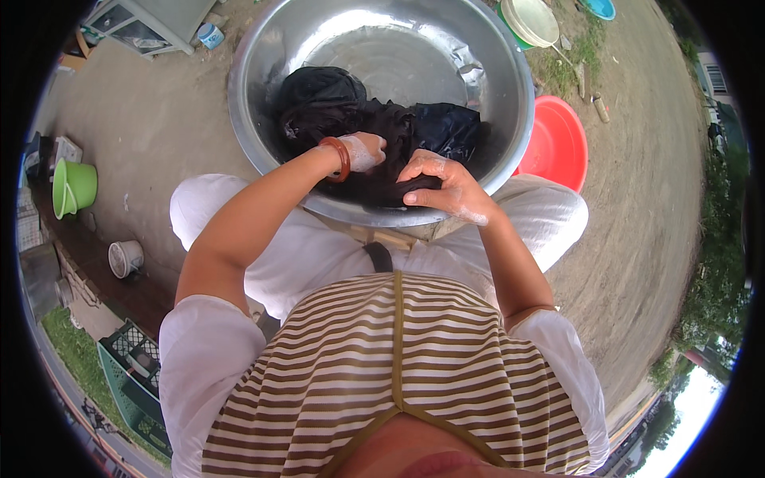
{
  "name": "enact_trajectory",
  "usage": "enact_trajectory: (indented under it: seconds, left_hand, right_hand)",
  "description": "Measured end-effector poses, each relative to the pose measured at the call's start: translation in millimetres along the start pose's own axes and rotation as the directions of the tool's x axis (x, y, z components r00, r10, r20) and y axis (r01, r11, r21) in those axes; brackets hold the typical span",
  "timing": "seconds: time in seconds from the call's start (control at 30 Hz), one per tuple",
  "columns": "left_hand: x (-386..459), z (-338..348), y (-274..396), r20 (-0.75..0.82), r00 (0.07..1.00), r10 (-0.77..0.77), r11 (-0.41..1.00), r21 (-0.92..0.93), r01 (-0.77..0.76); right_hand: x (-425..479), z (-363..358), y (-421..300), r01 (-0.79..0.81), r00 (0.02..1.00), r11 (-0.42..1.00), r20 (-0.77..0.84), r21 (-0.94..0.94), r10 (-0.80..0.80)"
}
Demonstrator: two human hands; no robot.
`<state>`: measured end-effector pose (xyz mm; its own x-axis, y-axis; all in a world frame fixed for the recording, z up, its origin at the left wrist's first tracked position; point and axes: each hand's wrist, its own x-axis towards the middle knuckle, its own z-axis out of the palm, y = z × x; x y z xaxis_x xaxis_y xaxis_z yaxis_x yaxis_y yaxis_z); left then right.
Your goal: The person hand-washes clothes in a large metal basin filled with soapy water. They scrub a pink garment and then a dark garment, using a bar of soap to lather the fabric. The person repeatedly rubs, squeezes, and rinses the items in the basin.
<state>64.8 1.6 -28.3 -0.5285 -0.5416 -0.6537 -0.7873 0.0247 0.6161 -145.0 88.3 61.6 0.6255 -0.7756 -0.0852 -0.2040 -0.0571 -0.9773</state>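
A large round metal basin (382,54) stands before me, its near rim above my lap. Wet dark clothing (323,116) is bunched in its near half, with a navy piece (447,128) at the right. My left hand (364,150), wrist ringed by a reddish-brown bangle (343,159), is closed on the dark cloth. Suds cover parts of both hands. My right hand (439,182) is at the near right of the cloth, thumb and forefinger apart; whether its other fingers grip cloth is hidden.
A red plastic basin (568,143) sits right of the metal one, partly behind it. Beyond it is a whitish bucket (531,23). A blue-labelled jar (210,36) and a grey cabinet (161,24) stand at the far left. Green (75,187) and white (125,259) buckets are at the left.
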Motion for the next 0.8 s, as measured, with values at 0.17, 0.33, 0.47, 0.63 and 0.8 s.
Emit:
enact_trajectory:
  seconds: [0.17, 0.33, 0.47, 0.63, 0.8]
  left_hand:
    - [17.2, 7.1, -14.7, 0.106, 0.987, 0.120, 0.970, -0.224, -0.093]
    - [-3.9, -19.7, -6.6, 0.091, 0.971, 0.222, 0.942, -0.278, -0.190]
    - [-48.9, -64.6, -0.1, -0.140, 0.948, 0.286, 0.872, -0.372, -0.318]
    - [-84.8, -83.8, -0.9, -0.338, 0.835, 0.434, 0.318, -0.810, -0.493]
    - [-92.9, -85.4, -0.8, -0.426, 0.734, 0.530, -0.131, -0.896, -0.425]
  right_hand:
    - [-18.2, -22.8, -15.3, 0.046, 0.999, 0.999, 0.014, 0.008, -0.046]
    - [-31.3, -56.3, -8.4, -0.182, 0.980, 0.979, -0.104, -0.095, 0.172]
    - [-16.7, -49.3, 24.7, -0.400, 0.915, 0.809, -0.236, -0.430, 0.328]
    - [14.7, -26.2, 44.0, -0.180, 0.984, 0.787, -0.117, -0.590, 0.137]
    - [51.3, -29.1, 25.4, -0.104, 0.949, 0.993, -0.304, -0.057, 0.082]
